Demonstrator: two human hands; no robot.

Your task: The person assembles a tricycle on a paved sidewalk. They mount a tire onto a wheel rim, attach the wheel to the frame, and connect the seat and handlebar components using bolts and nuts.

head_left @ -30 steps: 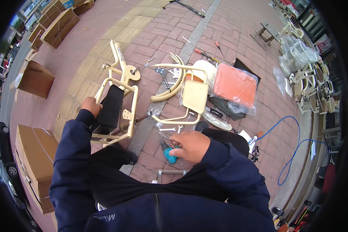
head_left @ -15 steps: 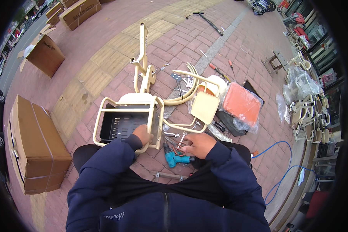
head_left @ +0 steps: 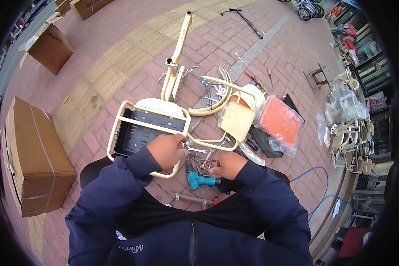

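Note:
A cream tubular bike frame (head_left: 178,51) lies on the paving, its tube pointing away from me. At its near end sits a black slotted tray (head_left: 148,126) inside a cream tube rack (head_left: 119,116). My left hand (head_left: 166,151) is closed round the rack's right side tube. My right hand (head_left: 229,164) reaches down among small tools, its fingers bent together beside reddish-brown loops (head_left: 202,167) and a wrench (head_left: 210,154); what lies between the fingertips is hidden. Just below it rests a teal power drill (head_left: 197,180). Another wrench (head_left: 198,150) lies between the hands.
Cream curved fenders (head_left: 208,110), a cream rack with a flat plate (head_left: 237,120) and an orange cushion (head_left: 278,120) in plastic lie ahead right. Cartons (head_left: 40,155) stand left. A blue hose (head_left: 318,170) curls at right near stacked cream parts (head_left: 348,142). A pump (head_left: 246,24) lies farther off.
My left hand has shifted up along the rack's right side, and the rack and bike frame have tilted and turned. My right hand stays by the small tools. The view has shifted slightly.

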